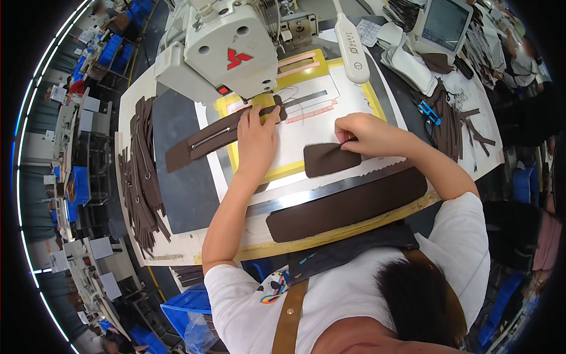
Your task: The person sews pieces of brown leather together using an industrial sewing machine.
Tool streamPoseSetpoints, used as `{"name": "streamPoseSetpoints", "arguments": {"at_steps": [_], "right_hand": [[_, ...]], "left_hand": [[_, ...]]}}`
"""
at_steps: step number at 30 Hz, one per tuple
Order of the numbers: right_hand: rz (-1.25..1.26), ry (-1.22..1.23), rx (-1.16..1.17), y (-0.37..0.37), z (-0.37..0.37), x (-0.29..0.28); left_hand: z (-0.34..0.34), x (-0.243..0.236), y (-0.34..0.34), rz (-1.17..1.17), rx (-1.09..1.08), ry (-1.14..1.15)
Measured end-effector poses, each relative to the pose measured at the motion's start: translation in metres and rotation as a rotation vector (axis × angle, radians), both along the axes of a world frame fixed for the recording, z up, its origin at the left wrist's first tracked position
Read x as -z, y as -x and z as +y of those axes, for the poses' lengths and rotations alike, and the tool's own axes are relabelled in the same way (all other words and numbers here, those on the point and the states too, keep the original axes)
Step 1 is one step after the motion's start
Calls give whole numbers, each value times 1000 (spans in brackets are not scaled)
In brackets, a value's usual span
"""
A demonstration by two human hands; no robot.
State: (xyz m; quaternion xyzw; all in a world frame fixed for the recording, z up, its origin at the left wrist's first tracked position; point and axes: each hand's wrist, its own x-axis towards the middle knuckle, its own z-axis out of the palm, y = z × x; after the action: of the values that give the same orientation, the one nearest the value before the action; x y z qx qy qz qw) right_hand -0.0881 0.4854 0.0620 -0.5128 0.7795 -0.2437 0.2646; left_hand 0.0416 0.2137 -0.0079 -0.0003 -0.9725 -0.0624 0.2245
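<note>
My left hand lies with fingers stretched out on a long dark brown strip with a zipper, pressing its right part down beneath the sewing machine head. The strip slants across a white template with yellow edging. To the right, my right hand pinches the upper edge of a smaller dark brown fabric panel, which lies over the template's near right part. Thumb and fingers are closed on the panel, and part of its right end is hidden behind the hand.
A long brown panel lies along the table's front edge. Brown strips with zippers hang in a pile at the left. On the right are blue-handled snips, more brown strips and a screen. A white handheld device hangs above the template.
</note>
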Motion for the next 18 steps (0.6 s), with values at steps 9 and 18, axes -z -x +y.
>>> {"name": "streamPoseSetpoints", "arguments": {"at_steps": [9, 18], "right_hand": [[333, 586, -170, 0, -35, -12], [487, 738, -154, 11, -64, 18]], "left_hand": [[27, -51, -26, -82, 274, -665], [-8, -51, -24, 72, 233, -186]]}}
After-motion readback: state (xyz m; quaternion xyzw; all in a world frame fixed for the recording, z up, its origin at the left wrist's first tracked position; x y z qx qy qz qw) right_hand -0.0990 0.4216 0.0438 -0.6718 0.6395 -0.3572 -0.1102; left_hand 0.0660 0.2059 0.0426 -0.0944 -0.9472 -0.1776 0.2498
